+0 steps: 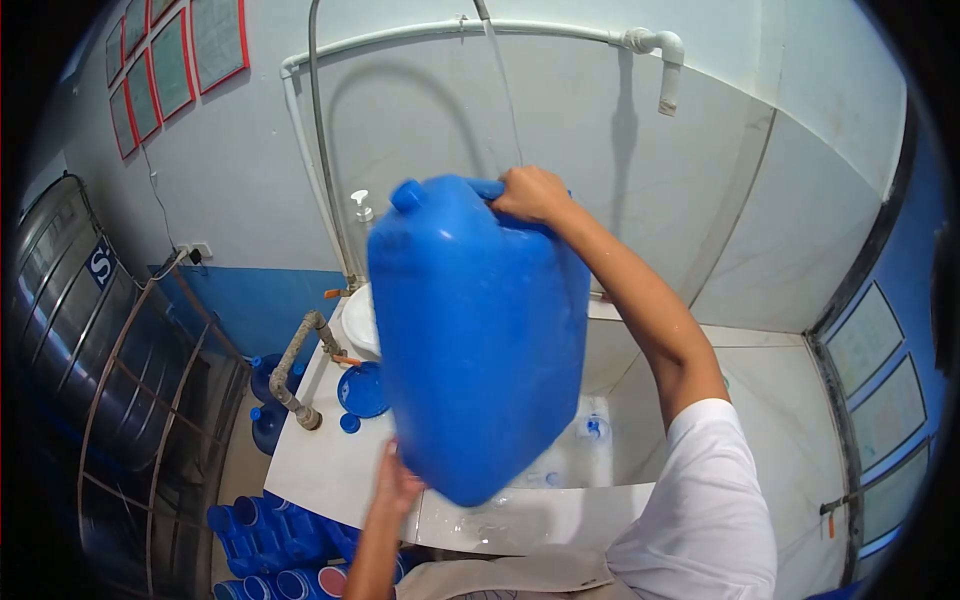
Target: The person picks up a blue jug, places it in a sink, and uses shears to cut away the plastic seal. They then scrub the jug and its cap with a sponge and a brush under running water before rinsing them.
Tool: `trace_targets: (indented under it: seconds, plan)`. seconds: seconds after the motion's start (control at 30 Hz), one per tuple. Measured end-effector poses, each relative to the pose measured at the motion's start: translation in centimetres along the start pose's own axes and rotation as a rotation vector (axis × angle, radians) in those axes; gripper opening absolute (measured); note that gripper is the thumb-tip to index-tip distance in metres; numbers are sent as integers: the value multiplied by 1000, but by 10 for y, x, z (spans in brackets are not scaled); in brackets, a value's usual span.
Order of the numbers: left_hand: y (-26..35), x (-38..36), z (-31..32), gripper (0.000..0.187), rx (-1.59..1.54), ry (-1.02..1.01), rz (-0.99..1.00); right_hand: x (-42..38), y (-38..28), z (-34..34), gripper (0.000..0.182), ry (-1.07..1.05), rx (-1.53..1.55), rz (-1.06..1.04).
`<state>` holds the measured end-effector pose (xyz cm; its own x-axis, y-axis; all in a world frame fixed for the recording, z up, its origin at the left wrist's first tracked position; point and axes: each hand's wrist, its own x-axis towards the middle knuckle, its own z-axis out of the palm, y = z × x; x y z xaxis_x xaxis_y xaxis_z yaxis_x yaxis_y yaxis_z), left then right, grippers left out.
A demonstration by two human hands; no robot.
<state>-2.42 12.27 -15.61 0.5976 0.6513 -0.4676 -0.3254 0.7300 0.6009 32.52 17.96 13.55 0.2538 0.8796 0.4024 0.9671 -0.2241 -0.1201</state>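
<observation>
A large blue water jug (480, 340) is held up, tilted, above the white counter and sink. My right hand (532, 194) is wrapped round its top handle. A blue cap (407, 196) sits on its upper left corner. My left hand (397, 480) is at the jug's lower left side; its fingers are partly hidden behind the jug, so how firmly it supports it does not show. On the counter to the left lie a round blue lid (362, 390) and a small blue cap (349, 423). Behind the jug, a white bucket (358, 318) is partly covered.
A sink basin (600, 440) lies beyond the jug. A pipe (290, 370) with a valve rises at the counter's left. Blue containers (270, 540) crowd the floor at lower left, beside a metal rack (150, 400) and steel tank (90, 330). A white pipe outlet (669, 95) hangs above.
</observation>
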Motion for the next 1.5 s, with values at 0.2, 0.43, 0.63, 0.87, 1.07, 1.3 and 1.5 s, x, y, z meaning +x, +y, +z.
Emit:
trace_targets:
  seconds: [0.2, 0.43, 0.63, 0.87, 1.07, 1.3, 1.5]
  plan:
    - [80, -24, 13, 54, 307, 124, 445, 2, 9, -17, 45, 209, 223, 151]
    - [48, -46, -7, 52, 44, 62, 304, -12, -19, 9, 45, -16, 19, 123]
    - [69, -18, -12, 52, 201, 63, 486, 3, -10, -7, 44, 112, 156, 144]
    - [84, -46, -8, 55, 336, 111, 475, -48, 60, 60, 44, -113, 228, 126]
    - [135, -58, 118, 60, 601, 15, 803, -200, 169, 173, 32, 473, 1102, 313]
    - [86, -52, 269, 68, 1024, -323, 1125, -303, 141, 252, 29, 737, 1403, 507]
    - [38, -64, 358, 71, 1206, -585, 1277, -283, 107, 256, 30, 736, 1508, 679]
